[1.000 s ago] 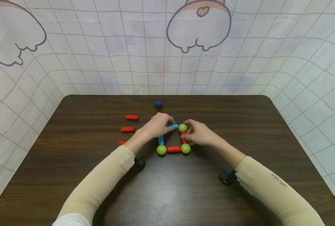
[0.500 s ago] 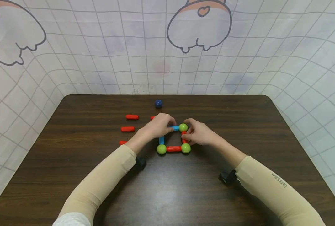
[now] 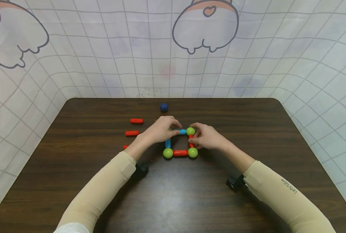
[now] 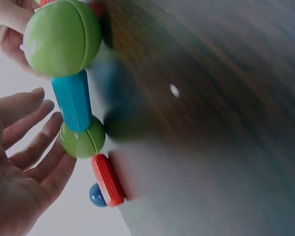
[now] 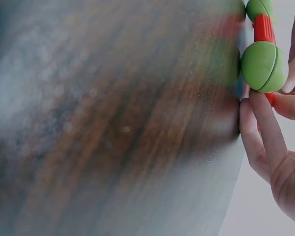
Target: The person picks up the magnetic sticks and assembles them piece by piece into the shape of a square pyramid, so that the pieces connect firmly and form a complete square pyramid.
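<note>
A four-sided frame of toy rods and balls lies on the table. Its front side is a red rod (image 3: 180, 153) between a green ball (image 3: 168, 153) at front left and another green ball (image 3: 193, 152) at front right. At the back, my left hand (image 3: 162, 128) pinches a blue rod (image 3: 183, 132), whose free end meets the back-right green ball (image 3: 190, 131). A second blue rod (image 4: 72, 101) forms the left side, running to the back-left green ball (image 4: 83, 138), beside my left fingertips. My right hand (image 3: 207, 137) holds the right-hand red rod (image 3: 191, 141), one finger reaching behind the back-right ball.
Several loose red rods lie left of the frame, among them one red rod (image 3: 136, 121) further back and another red rod (image 3: 132, 133), partly beside the left forearm. A dark blue ball (image 3: 164, 107) sits near the back edge of the dark wooden table (image 3: 234, 113).
The back blue rod has straightened and its end has come up against the back-right green ball. Both hands keep nearly the same places.
</note>
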Demonstrator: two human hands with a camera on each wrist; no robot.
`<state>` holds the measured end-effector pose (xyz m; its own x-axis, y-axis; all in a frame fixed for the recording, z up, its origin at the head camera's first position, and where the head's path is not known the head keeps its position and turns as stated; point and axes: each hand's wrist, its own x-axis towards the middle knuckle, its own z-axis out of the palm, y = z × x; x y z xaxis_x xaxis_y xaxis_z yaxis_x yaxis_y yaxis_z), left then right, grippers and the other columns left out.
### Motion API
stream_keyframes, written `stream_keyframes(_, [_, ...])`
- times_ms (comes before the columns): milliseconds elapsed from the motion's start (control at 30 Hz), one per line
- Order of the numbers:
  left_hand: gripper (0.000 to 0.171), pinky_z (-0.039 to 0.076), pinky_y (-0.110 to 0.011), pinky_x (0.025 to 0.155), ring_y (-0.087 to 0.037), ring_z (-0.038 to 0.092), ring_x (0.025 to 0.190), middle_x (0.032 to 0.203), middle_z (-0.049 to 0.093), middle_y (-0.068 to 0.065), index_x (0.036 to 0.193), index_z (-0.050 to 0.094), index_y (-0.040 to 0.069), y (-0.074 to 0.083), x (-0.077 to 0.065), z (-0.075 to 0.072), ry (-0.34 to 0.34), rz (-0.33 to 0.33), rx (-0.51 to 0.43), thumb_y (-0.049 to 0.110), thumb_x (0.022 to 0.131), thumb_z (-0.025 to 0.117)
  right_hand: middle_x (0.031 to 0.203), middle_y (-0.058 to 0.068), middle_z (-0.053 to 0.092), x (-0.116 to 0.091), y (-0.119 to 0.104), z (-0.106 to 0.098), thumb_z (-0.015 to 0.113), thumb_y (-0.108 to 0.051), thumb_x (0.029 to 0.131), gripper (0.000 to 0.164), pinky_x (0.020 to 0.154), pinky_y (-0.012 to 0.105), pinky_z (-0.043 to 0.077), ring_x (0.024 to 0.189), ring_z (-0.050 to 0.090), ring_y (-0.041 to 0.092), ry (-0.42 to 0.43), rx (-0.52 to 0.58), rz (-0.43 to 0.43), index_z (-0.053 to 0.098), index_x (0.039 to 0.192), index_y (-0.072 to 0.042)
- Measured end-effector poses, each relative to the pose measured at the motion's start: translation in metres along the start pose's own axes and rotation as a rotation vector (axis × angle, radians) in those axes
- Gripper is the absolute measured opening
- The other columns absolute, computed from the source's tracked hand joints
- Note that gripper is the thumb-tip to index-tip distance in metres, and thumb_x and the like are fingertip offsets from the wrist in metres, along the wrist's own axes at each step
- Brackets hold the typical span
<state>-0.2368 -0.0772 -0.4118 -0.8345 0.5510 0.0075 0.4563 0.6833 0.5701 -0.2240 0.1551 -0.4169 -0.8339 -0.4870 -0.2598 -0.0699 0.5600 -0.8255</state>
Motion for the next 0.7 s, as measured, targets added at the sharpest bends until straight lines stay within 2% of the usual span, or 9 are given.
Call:
stream_keyframes(300, [0.024,0.050,-0.040,0.096,-0.026,0.061,0.112,0.118,0.067,-0.009,0.120,0.074,0.003,-0.013,-0.018,-0.010,0.100,-0.025,0.008,0.014,0.100,0.070,0.102,0.017,0.065,-0.002,-0.001,0.000,0.072,-0.009,0.096,0.065,0.071,0.036,0.061,0.075,0.073,0.022,0.018,-0.036,0.014,0.040,0.152,0.001])
stream_keyframes(500, [0.021,0.050,-0.044,0.097,-0.031,0.061,0.115,0.122,0.066,-0.013,0.118,0.074,0.000,-0.024,-0.019,-0.016,0.179,-0.070,0.001,0.003,0.099,0.065,0.102,0.017,0.065,-0.005,-0.001,0.000,0.073,-0.009,0.095,0.066,0.072,0.035,0.061,0.074,0.074,0.022,0.027,-0.049,0.019,0.040,0.152,0.001])
stream_keyframes(700, [0.025,0.048,-0.044,0.101,-0.033,0.059,0.121,0.126,0.065,-0.016,0.122,0.073,-0.001,-0.036,-0.015,-0.016,0.171,-0.117,0.034,-0.002,0.099,0.063,0.102,0.017,0.064,-0.005,0.000,0.002,0.073,-0.009,0.096,0.066,0.072,0.036,0.061,0.074,0.074,0.022,0.025,-0.045,0.017,0.040,0.152,0.001])
